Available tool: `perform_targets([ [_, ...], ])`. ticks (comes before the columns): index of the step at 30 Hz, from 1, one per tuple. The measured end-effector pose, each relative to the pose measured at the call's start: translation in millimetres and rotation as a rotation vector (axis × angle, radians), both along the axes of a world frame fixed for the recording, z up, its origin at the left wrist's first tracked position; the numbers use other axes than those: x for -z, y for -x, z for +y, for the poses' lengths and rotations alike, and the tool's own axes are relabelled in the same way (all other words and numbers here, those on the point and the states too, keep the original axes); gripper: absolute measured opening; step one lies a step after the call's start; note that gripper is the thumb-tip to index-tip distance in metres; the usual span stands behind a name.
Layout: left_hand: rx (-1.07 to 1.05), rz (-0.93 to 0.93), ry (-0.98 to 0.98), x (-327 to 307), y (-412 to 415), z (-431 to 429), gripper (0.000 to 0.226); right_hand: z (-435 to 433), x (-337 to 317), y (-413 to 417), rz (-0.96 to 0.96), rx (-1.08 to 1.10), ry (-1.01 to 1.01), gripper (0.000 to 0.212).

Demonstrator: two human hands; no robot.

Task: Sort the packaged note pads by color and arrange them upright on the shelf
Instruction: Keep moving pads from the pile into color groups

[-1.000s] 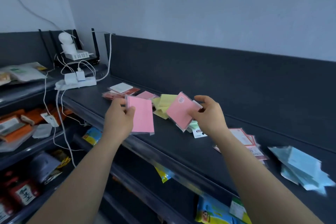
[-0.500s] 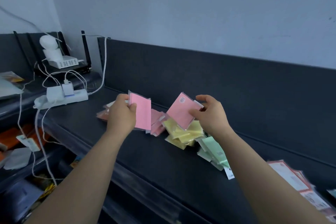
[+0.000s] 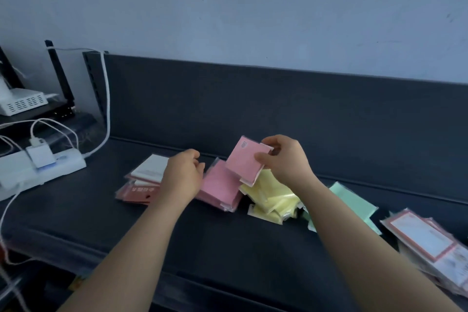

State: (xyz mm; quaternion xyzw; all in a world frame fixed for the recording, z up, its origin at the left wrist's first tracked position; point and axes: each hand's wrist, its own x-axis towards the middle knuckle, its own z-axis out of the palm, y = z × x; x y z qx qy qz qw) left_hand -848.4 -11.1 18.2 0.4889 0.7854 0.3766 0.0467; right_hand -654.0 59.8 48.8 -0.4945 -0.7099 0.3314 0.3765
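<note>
Head view: right hand (image 3: 283, 162) pinches a tilted pink plastic-wrapped note pad (image 3: 247, 159) just right of the pink pile (image 3: 220, 190) lying on the dark shelf (image 3: 228, 248); left hand (image 3: 183, 175), loosely curled, empty, hovers at that pile.

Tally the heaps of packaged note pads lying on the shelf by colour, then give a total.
Pink heap: 1
Yellow heap: 1
Green heap: 1
Red-and-white: 2, the left heap and the right heap
Total: 5 heaps. The held pink pads in the right hand are not counted.
</note>
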Motion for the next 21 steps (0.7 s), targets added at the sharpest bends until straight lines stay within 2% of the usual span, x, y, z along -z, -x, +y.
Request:
perform_targets([
  [6,0.029,0.205,-0.088,-4,20,-26,0.029,-6,5,43,-0.134,-0.052,0.013,0.027],
  [9,0.039,0.255,-0.104,-3,24,-34,0.029,-6,8,53,-0.36,-0.051,-0.028,0.018],
  [13,0.053,0.25,-0.094,0,26,-40,0.025,-6,12,57,-0.653,-0.022,-0.167,0.026],
  [17,0.106,0.258,-0.097,3,22,-42,0.026,-11,12,53,-0.607,-0.06,-0.179,0.032],
  [21,0.164,0.28,-0.107,-1,11,-38,0.03,-24,7,32,-0.537,0.01,-0.269,0.042],
])
